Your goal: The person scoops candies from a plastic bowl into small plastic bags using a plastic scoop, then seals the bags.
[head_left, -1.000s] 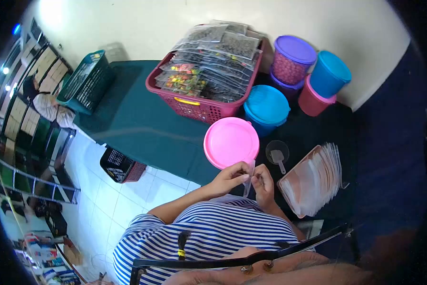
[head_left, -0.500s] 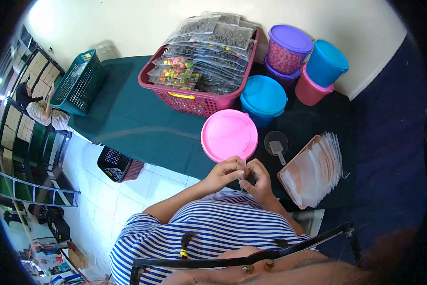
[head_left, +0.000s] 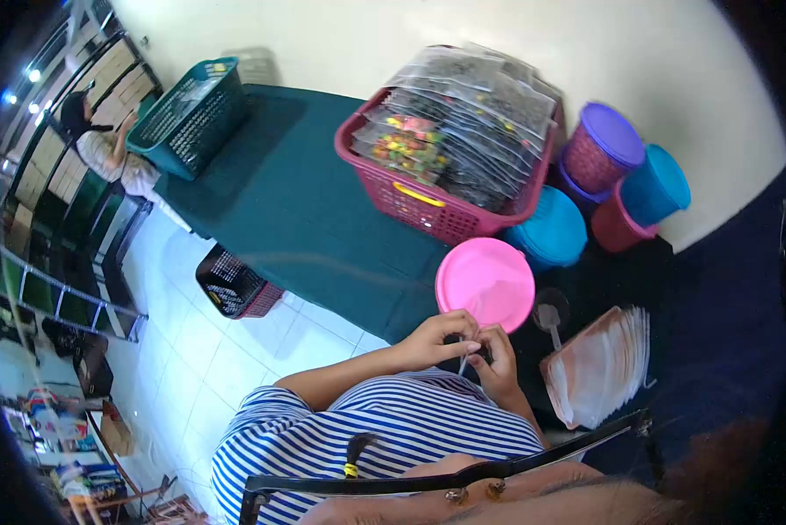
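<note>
Both my hands meet just in front of the round pink lid (head_left: pixel 479 278). Between them is a small clear plastic bag (head_left: pixel 501 297), its see-through film showing over the lid and a thin edge below the fingers. My left hand (head_left: pixel 445 339) pinches the bag with thumb and fingers. Curled in from the other side, my right hand (head_left: pixel 498 360) grips it too, with its thumb near the left thumb. A stack of empty clear bags (head_left: pixel 599 367) lies to the right of my hands. Behind that stack, a white scoop (head_left: pixel 548 317) rests in a small round dish.
A maroon basket (head_left: pixel 415 210) full of filled packets stands at the back. Beside it are a blue-lidded tub (head_left: pixel 552 227), a purple-lidded tub (head_left: pixel 605 144) and stacked tubs. A green basket (head_left: pixel 192 122) sits at the far left, near another person (head_left: pixel 108 149). A dark basket (head_left: pixel 231 284) is on the floor.
My view has swung left, so the table things appear further right and tilted. My hands stay together on the bag, whose film now shows over the pink lid.
</note>
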A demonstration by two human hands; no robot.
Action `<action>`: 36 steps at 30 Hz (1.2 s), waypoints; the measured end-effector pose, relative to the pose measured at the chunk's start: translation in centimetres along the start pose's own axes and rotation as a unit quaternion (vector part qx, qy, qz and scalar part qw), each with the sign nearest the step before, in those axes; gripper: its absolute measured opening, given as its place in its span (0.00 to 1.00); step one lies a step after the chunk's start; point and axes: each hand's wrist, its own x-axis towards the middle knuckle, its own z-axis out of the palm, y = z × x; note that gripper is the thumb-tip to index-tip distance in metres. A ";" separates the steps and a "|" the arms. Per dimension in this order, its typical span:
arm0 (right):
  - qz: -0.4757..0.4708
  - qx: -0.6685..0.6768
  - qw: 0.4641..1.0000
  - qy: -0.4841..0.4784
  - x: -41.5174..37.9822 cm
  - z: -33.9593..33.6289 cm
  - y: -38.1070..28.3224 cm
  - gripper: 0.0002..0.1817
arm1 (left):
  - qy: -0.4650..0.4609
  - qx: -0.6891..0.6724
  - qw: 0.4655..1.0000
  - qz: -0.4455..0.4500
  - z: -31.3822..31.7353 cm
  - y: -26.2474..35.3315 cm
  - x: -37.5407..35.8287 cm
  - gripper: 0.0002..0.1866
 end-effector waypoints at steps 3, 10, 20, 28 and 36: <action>-0.024 0.005 1.000 -0.001 1.6 2.1 -0.1 0.22 | 0.003 0.034 0.999 0.033 -2.6 0.3 -0.9 0.11; 0.021 0.167 0.985 0.028 5.3 7.4 -0.5 0.11 | -0.015 0.010 1.000 0.022 -8.3 0.1 -2.3 0.10; 0.020 0.185 0.982 0.009 7.9 12.2 0.9 0.14 | -0.088 -0.022 0.995 0.031 -14.2 -1.6 -2.2 0.16; 0.056 0.191 0.977 0.071 7.3 12.4 -0.3 0.15 | -0.125 -0.023 0.992 0.007 -14.3 -1.9 -0.8 0.12; 0.015 -0.057 0.984 0.171 6.1 11.6 -2.0 0.11 | -0.118 0.071 0.989 0.049 -12.4 -1.4 0.7 0.06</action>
